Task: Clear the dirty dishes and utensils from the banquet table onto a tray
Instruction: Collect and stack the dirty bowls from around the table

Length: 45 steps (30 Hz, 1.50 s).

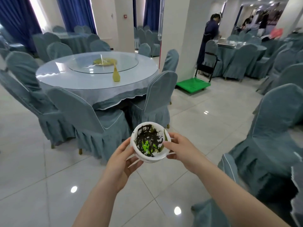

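Observation:
A stack of white bowls [148, 154] hangs over the tiled floor in front of me, and both hands carry it. The top bowl is smeared inside with black and bright green residue. My left hand [122, 158] grips the stack's left side from below, fingers curled under it. My right hand [179, 149] grips the right rim, thumb on the inside edge. Ahead stands a round banquet table [78, 81] with a glass turntable [91, 67]; a yellow folded napkin [116, 74] stands on it. No tray shows near me.
Blue-grey covered chairs [91, 115] ring the table, and more chairs [270, 128] crowd the right side. A green platform trolley [193, 84] is parked by the white pillar [177, 35]. A person in dark clothes [208, 35] works at a far table on the right.

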Each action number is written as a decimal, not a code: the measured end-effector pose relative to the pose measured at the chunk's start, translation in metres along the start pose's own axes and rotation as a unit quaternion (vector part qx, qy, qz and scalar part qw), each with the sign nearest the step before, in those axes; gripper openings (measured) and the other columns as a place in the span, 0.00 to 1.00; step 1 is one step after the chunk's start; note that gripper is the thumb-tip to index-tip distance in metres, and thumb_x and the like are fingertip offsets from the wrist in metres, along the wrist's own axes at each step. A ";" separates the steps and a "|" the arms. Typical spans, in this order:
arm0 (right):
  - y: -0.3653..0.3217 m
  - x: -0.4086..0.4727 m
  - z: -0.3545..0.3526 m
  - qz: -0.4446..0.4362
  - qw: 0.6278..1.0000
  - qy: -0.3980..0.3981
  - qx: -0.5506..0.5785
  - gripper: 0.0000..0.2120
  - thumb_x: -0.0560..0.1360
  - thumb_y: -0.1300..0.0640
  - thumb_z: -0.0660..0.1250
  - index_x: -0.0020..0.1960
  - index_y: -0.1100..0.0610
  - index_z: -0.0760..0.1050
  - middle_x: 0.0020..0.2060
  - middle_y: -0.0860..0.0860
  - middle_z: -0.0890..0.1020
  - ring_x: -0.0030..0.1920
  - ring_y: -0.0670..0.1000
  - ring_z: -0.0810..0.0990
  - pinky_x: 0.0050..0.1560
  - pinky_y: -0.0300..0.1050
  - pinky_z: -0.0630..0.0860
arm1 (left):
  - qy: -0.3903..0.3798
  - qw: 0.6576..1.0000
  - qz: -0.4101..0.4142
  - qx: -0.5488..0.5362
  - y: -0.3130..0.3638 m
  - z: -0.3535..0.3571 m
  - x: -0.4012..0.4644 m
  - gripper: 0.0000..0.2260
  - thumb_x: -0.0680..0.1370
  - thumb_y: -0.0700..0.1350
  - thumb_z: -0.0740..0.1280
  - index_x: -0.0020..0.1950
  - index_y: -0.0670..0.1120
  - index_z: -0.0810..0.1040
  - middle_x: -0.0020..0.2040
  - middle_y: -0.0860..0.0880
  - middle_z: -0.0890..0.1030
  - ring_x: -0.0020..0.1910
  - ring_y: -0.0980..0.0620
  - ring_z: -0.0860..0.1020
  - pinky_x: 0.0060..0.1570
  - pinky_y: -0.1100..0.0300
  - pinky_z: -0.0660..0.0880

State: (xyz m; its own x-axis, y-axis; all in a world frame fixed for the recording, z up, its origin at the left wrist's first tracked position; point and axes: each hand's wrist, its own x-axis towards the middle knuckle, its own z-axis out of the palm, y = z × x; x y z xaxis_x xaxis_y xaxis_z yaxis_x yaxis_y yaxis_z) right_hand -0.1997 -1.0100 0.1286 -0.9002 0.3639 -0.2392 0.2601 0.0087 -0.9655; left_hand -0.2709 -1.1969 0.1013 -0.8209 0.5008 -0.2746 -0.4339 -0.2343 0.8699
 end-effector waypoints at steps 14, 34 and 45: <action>-0.016 0.199 -0.102 0.028 0.982 -0.009 0.187 0.14 0.76 0.62 0.67 0.61 0.56 0.75 0.46 0.54 0.82 0.41 0.51 0.78 0.42 0.42 0.78 | -0.083 0.993 -0.035 0.075 0.041 0.068 0.227 0.14 0.71 0.47 0.71 0.56 0.56 0.81 0.52 0.47 0.84 0.47 0.50 0.84 0.42 0.56 0.80; 0.047 0.292 -0.376 0.069 0.890 0.400 0.209 0.10 0.80 0.54 0.61 0.56 0.54 0.80 0.46 0.52 0.85 0.43 0.50 0.82 0.45 0.45 0.76 | -0.238 0.944 -0.225 0.043 -0.014 0.325 0.535 0.08 0.75 0.40 0.66 0.49 0.48 0.84 0.46 0.45 0.85 0.44 0.49 0.84 0.38 0.58 0.81; 0.097 0.215 -0.480 0.070 0.718 0.632 0.284 0.10 0.82 0.58 0.58 0.52 0.55 0.78 0.39 0.50 0.85 0.35 0.47 0.81 0.39 0.42 0.74 | -0.354 0.871 -0.328 0.088 -0.096 0.530 0.582 0.11 0.71 0.40 0.69 0.53 0.45 0.80 0.42 0.44 0.85 0.41 0.48 0.84 0.38 0.58 0.81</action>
State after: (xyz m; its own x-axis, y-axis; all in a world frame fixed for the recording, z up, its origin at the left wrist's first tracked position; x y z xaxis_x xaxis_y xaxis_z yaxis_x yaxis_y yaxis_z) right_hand -0.2005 -0.4836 0.0332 0.2496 0.8815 -0.4008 -0.1892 -0.3615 -0.9129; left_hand -0.5104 -0.4414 0.0750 0.0444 0.8825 -0.4682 -0.6082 0.3957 0.6882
